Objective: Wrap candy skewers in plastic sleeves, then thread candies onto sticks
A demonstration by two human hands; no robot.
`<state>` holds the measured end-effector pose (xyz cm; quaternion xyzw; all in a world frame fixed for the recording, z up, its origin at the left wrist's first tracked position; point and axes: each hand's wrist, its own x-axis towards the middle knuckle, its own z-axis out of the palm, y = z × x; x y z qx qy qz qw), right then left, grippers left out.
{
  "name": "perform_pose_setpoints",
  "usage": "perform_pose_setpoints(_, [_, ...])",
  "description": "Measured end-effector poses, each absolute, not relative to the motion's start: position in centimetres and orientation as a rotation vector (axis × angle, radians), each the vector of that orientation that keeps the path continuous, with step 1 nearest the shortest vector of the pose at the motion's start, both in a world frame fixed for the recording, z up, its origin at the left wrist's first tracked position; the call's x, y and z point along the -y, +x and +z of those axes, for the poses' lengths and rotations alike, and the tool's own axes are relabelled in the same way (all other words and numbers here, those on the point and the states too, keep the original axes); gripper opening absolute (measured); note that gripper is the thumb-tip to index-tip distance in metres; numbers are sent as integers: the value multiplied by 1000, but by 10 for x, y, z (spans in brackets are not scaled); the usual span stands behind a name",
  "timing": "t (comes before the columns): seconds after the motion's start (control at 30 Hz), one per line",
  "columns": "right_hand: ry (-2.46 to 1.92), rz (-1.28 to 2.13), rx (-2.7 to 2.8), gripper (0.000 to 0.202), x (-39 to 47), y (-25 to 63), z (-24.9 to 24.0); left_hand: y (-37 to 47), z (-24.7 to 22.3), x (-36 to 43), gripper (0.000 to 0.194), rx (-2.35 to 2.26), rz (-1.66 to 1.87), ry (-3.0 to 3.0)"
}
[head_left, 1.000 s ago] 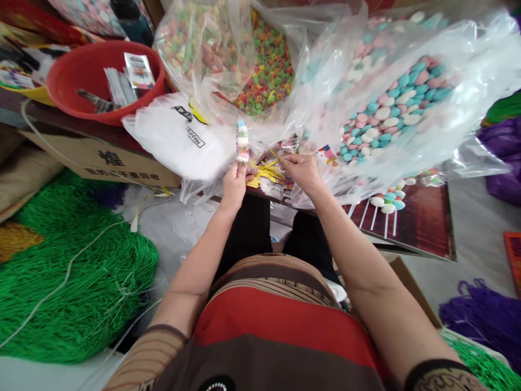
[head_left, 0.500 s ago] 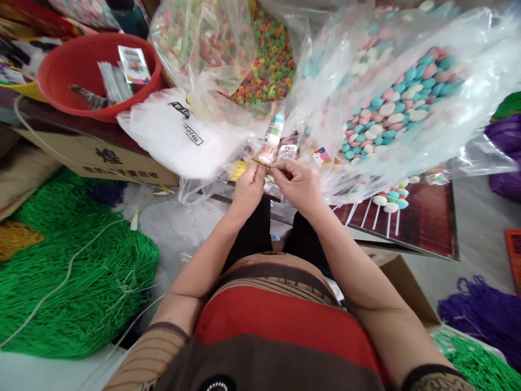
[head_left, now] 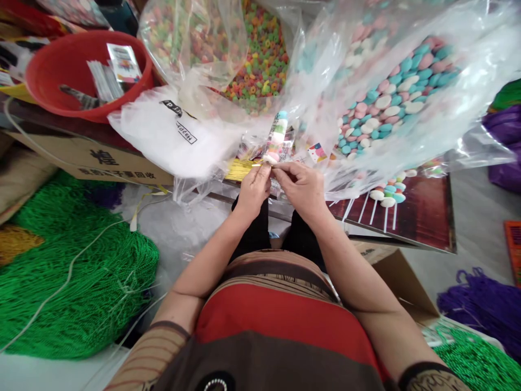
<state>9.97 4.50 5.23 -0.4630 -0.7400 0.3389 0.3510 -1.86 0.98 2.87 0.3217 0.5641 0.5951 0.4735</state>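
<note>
Both hands (head_left: 280, 182) pinch candy packet (head_left: 275, 137) — upright, tilting right.

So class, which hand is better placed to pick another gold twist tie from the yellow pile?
Left, probably: the left hand sits beside the yellow twist-tie pile; the right hand is farther away, pinching the narrow clear candy packet.

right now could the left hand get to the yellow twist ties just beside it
Probably yes. The left hand pinches the base of the small candy packet along with the right hand, and the yellow twist ties lie uncovered just left of its fingers. It would have to release the packet first.
</note>
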Motion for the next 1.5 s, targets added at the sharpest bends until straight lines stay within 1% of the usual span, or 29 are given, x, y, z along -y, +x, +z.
perform_pose_setpoints(0.07, [-1176, 1118, 1731, 24, -45, 105, 50, -16, 39, -7, 49, -1242, 1408, 634])
perform_pose_setpoints(0.2, [-1133, 1533, 1412, 37, -46, 116, 47, -15, 53, 2, 42, -997, 1266, 515])
perform_pose_setpoints(0.3, [-1069, 1675, 1386, 37, -46, 126, 45, -19, 56, 8, 39, -872, 1119, 487])
perform_pose_setpoints(0.4, [-996, 1735, 1457, 40, -46, 136, 45, -23, 55, 12, 38, -799, 959, 497])
perform_pose_setpoints(0.57, [-889, 1740, 1618, 55, -48, 152, 56, -20, 51, 17, 36, -699, 833, 533])
perform_pose_setpoints(0.7, [-860, 1706, 1653, 40, -49, 156, 58, -17, 51, 18, 39, -660, 835, 550])
perform_pose_setpoints(0.77, [-895, 1668, 1564, 42, -47, 152, 53, -13, 53, 18, 41, -695, 871, 545])
perform_pose_setpoints(0.83, [-945, 1618, 1483, 41, -46, 146, 48, -7, 54, 17, 45, -776, 969, 539])
perform_pose_setpoints(0.93, [-1017, 1526, 1421, 36, -43, 134, 41, 1, 48, 15, 50, -954, 1210, 627])
perform_pose_setpoints(1.03, [-1069, 1443, 1450, 35, -41, 127, 39, 1, 34, 12, 52, -1244, 1380, 974])
perform_pose_setpoints(1.1, [-1092, 1409, 1478, 34, -40, 127, 41, -5, 25, 9, 53, -1450, 1417, 1239])
perform_pose_setpoints(1.17, [-1105, 1397, 1495, 32, -38, 130, 46, -11, 22, 7, 49, -1520, 1420, 1388])
perform_pose_setpoints(1.27, [-1092, 1395, 1540, 26, -33, 134, 57, -19, 36, 7, 42, -1269, 1402, 1343])
perform_pose_setpoints(1.4, [-1049, 1369, 1676, 18, -27, 133, 66, -29, 79, 20, 46, -822, 1360, 1143])
perform_pose_setpoints(1.47, [-1061, 1366, 1677, 18, -28, 131, 68, -35, 97, 31, 50, -790, 1362, 1214])
perform_pose_setpoints(1.5, [-1077, 1362, 1639, 19, -29, 130, 69, -37, 103, 36, 58, -792, 1339, 1305])
